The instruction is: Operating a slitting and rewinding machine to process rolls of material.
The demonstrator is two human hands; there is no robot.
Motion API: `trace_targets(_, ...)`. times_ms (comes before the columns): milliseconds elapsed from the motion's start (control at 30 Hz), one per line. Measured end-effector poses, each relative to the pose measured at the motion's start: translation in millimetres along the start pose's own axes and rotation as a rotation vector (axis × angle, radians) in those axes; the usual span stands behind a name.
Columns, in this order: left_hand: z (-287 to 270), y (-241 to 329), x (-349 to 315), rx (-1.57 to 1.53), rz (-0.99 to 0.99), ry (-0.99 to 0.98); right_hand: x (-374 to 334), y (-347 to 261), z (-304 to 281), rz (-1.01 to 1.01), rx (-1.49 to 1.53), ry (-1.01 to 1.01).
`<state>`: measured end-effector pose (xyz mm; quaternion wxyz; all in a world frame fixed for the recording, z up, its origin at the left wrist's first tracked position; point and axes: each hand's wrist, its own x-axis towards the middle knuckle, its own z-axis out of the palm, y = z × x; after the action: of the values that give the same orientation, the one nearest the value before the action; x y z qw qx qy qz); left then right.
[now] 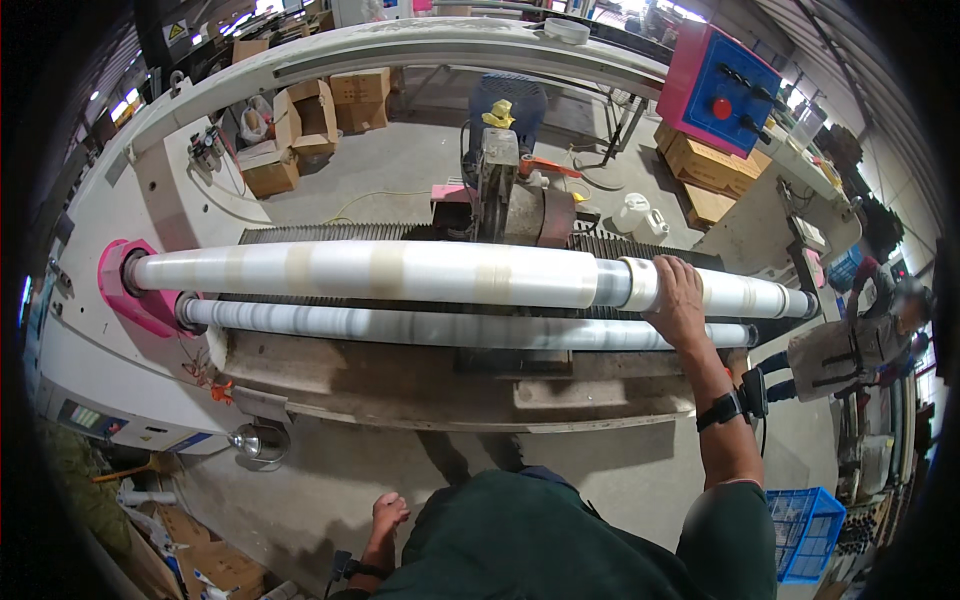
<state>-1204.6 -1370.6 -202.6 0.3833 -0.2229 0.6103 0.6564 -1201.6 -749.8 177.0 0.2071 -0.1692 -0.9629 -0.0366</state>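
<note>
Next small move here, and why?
I'd probably bring the left hand up to the upper roller: only the right hand is on it, toward its right end beside a grey band, while the left is down near the green shirt.

Can make out a yellow triangular warning sign (pixel 176 30) on a dark post (pixel 153 55) at upper left, with a mark too small to tell. Can see a small label with a yellow part (pixel 152 432) and a blue strip label (pixel 189 441) low on the white machine housing (pixel 100 375) at left, to the right of a dark display panel (pixel 90 418) with pale, unreadable markings. Can spot faint print, too blurred to read, on a cardboard box (pixel 360 92) toward the back and on the stacked cartons (pixel 715 170) at right.
</note>
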Motion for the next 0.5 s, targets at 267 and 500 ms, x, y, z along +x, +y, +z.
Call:
trace_targets(267, -13, -5, 1, -0.048, 0.021, -0.001, 5, -12, -8, -0.007, 0.039, -0.047)
trace_targets(500, 5, 29, -30, 0.017, 0.009, 0.130, 24, -89, 0, -0.174, 0.155, -0.047)
